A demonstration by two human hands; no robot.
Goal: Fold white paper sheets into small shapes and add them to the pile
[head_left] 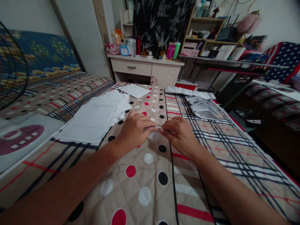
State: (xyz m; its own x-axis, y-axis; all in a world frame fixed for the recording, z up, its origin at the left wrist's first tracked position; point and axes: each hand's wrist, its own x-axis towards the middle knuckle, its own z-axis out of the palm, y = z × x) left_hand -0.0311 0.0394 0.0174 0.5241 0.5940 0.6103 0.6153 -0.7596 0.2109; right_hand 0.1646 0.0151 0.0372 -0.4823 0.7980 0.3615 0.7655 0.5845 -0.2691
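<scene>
Over the middle of the bedspread, my left hand (136, 127) and my right hand (180, 133) almost meet, each with thumb and fingers closed. Pinched between them is a narrow piece of white paper (158, 127), seen nearly edge-on and mostly hidden by the fingers. To the left of my left hand lies an untidy stack of printed sheets (93, 115). A single white sheet (135, 91) rests beyond it. Past my right hand is a pile of folded papers (203, 107), with a row of white paper bundles (189, 92) just behind.
The bedspread (145, 184) is quilted, with dots and plaid. At far left are a white bag with a purple print (23, 134) and a dark fan guard (12, 68). A white dresser (142, 67) and a shelved desk (206, 40) stand beyond the bed.
</scene>
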